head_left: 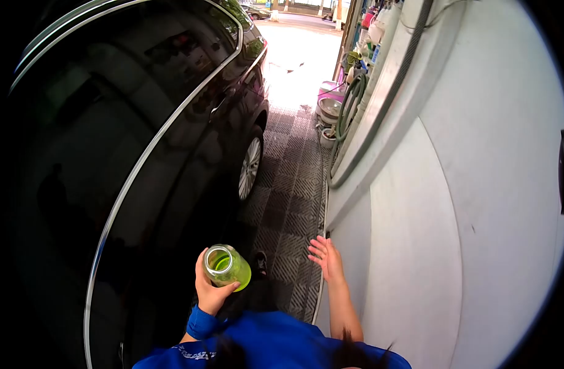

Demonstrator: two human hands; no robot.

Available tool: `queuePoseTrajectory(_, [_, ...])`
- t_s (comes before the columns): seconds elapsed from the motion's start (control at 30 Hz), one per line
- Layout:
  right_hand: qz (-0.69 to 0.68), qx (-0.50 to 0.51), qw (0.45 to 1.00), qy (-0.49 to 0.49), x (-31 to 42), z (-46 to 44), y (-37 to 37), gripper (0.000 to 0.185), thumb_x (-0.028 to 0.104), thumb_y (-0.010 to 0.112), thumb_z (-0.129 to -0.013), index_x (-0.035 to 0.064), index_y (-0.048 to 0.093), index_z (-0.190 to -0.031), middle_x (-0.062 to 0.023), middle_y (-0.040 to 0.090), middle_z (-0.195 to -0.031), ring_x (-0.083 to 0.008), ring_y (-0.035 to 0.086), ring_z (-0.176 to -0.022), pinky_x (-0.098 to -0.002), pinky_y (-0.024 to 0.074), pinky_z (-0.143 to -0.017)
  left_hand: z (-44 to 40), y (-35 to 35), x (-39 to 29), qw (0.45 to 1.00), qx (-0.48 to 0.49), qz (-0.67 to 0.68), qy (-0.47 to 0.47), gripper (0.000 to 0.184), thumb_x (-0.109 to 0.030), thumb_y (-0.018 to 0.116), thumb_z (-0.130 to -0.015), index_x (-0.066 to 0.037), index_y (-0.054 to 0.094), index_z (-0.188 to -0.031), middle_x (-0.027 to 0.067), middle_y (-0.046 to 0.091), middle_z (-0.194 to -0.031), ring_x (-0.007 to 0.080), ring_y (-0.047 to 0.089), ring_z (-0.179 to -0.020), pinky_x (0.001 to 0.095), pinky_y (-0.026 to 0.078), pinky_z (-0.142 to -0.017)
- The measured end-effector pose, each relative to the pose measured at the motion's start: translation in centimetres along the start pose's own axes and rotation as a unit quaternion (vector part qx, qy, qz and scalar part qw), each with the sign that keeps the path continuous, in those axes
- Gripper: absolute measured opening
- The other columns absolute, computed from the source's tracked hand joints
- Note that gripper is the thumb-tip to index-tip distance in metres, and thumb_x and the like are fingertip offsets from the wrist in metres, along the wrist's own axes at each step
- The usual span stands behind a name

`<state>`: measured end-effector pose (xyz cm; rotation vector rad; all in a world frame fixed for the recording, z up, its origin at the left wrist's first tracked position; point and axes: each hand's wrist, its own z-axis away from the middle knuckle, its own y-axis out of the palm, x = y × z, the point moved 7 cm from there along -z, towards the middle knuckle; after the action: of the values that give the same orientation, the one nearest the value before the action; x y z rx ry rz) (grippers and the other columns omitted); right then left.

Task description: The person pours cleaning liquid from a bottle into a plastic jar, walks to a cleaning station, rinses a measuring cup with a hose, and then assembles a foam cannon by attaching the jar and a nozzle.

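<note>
My left hand (211, 288) is wrapped round a clear jar (236, 271) with yellow-green contents, low in the view beside the dark car. The jar's round mouth faces up towards the camera, and no lid shows on it. My right hand (328, 258) is held out near the pale wall, fingers apart, with nothing in it. It does not touch the jar.
A black car (171, 178) fills the left side. A white wall (411, 203) runs along the right, with a hose (354, 101), a metal bowl (330, 109) and several bottles farther up. Between them lies a patterned floor (288, 184).
</note>
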<state>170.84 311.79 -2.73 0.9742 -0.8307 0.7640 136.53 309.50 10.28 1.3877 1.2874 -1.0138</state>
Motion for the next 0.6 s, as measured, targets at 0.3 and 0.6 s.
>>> queuePoseTrajectory(0.3, [0.173, -0.129, 0.974, 0.065, 5.3, -27.1, -2.3, 0.046, 0.034, 0.060, -0.097, 0.0068, 0.053, -0.134, -0.0068, 0.059, -0.121, -0.0173, 0.059, -0.104, -0.0332, 0.0517, -0.083, -33.1, 9.7, 6.7, 0.998, 0.055, 0.021, 0.011, 0.107, -0.010, 0.090, -0.057, 0.000, 0.029, -0.145, 0.0117, 0.050, -0.134, 0.0240, 0.050, -0.125, 0.0382, 0.039, -0.108])
queuePoseTrajectory(0.6, [0.127, -0.324, 0.937, -0.002, 12.6, -48.6, -12.5, 0.044, 0.029, 0.058, -0.095, 0.0073, 0.053, -0.132, -0.0100, 0.058, -0.124, -0.0225, 0.059, -0.106, -0.0390, 0.0513, -0.084, -62.5, 28.6, 15.2, 0.979, 0.182, 0.094, -0.005, 0.106, -0.005, 0.088, -0.059, -0.001, 0.028, -0.146, 0.0113, 0.049, -0.136, 0.0231, 0.048, -0.127, 0.0386, 0.038, -0.109])
